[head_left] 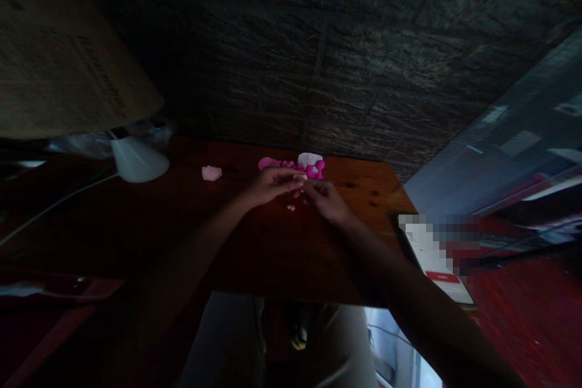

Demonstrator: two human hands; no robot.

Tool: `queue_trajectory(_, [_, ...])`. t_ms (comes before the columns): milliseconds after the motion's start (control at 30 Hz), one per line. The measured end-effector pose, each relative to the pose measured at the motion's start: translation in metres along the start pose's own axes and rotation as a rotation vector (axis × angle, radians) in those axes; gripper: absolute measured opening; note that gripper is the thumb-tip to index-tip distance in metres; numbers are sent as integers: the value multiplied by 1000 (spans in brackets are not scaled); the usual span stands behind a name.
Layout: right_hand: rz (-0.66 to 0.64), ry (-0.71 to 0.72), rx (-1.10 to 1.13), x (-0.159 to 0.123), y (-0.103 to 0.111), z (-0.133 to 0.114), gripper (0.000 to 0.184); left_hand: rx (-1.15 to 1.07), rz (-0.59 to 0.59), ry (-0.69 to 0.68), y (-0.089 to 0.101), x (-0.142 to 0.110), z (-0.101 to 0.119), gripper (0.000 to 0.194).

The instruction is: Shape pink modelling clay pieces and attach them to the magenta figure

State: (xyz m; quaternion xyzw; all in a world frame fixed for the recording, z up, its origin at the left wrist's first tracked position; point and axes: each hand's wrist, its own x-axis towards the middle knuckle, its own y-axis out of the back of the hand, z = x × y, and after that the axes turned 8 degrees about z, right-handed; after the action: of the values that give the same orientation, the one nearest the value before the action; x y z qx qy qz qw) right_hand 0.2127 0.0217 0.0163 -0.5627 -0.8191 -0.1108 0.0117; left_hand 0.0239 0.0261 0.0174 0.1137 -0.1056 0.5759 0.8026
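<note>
Clay bit (300,178) | pinched between left hand (271,185) and right hand (326,200) fingertips

One head-worn camera looks forward and steeply down, close over the wooden table (273,254).

Cardboard box (59,60) print — no legible text

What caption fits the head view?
Both hands pinch pale clay bit over wooden table, magenta clay pile behind.
</note>
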Motion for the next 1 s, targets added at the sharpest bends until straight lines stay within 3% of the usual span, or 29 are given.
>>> queue_trajectory(200, [-19, -128, 198, 0, -2, 0, 59, -26, 25, 64, 2, 0, 4, 19])
queue_trajectory(367, [-16, -189, 345, -1, -2, -1, 54, -93, 47, 178, 3, 1, 0, 32])
queue_trajectory(467, [-17, -211, 404, -1, -3, -3, 53, -134, 4, 170, 2, 1, -2, 38])
queue_trajectory(667, [-19, -238, 386, -2, -5, -3, 51, -172, -105, 146, 1, 0, 0, 38])
queue_trajectory(1000, [50, -275, 258, 0, -1, -5, 52, -88, -28, 123, -1, 3, -3, 33])
